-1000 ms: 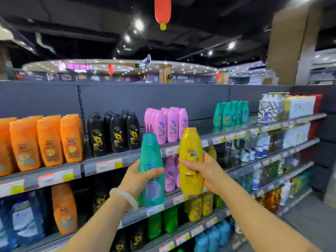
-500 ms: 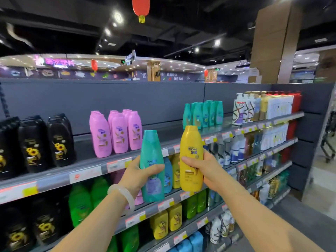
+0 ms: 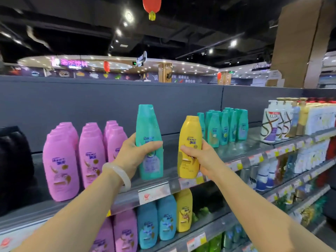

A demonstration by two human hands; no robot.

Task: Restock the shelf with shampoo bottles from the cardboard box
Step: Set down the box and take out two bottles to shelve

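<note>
At frame centre, the teal plastic shampoo bottle (image 3: 149, 142) carries a pale round label, and the yellow plastic shampoo bottle (image 3: 190, 148) beside it carries dark lettering and a tan label. At left stand the pink plastic bottles (image 3: 61, 164) with gold-brown label art; at upper right, the white pump bottles (image 3: 271, 122) show brown and purple swirls. The shelf back panel (image 3: 91, 102) is plain grey.

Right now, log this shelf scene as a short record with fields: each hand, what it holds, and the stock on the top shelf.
left hand: gripping an upright teal plastic shampoo bottle, white bangle on the wrist
right hand: gripping an upright yellow plastic shampoo bottle
held bottles: apart, side by side, in front of a bare stretch of the grey metal top shelf
shelf left of gap: pink shampoo bottles in rows
shelf right of gap: small teal bottles, then white pump bottles
cardboard box: not in view
</note>
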